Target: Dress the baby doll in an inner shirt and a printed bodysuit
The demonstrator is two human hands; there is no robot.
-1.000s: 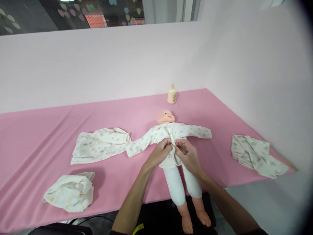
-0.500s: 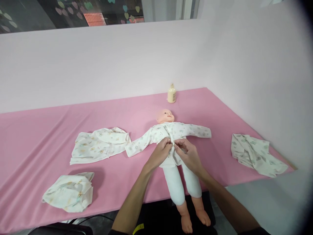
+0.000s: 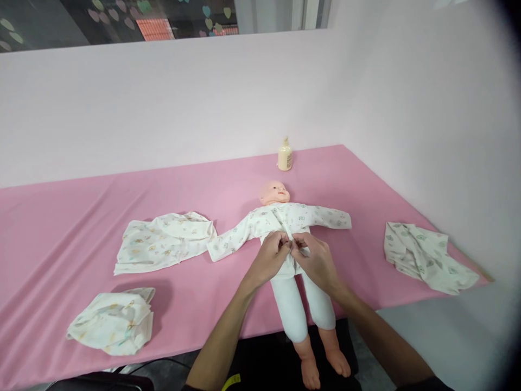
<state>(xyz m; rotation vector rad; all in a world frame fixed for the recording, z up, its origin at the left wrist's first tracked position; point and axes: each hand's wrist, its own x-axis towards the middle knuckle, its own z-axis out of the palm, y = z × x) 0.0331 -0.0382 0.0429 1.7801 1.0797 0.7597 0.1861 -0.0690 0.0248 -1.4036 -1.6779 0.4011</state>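
A baby doll [image 3: 275, 193] lies on its back on the pink-covered table, its bare feet hanging past the front edge over my lap. It wears a white printed baby shirt [image 3: 260, 218] with both sleeves stretched out to the sides. At the front opening, my left hand [image 3: 272, 254] pinches one edge of the shirt. My right hand [image 3: 314, 256] pinches the fabric right beside it, so the fingertips of both hands nearly meet. Whatever fastener sits between the fingers is too small and covered to make out.
A pump bottle [image 3: 285, 156] stands behind the doll's head. Left are a flat printed garment [image 3: 165, 244], touching the doll's sleeve, and a bundled cloth [image 3: 114, 323]. A folded printed cloth [image 3: 425, 255] lies near the right edge of the pink sheet [image 3: 195, 190]. Walls border the back and right.
Both hands have shifted slightly down the shirt front, fingertips still pinched together on the cloth. The doll and the other things stay put; the view has moved a little.
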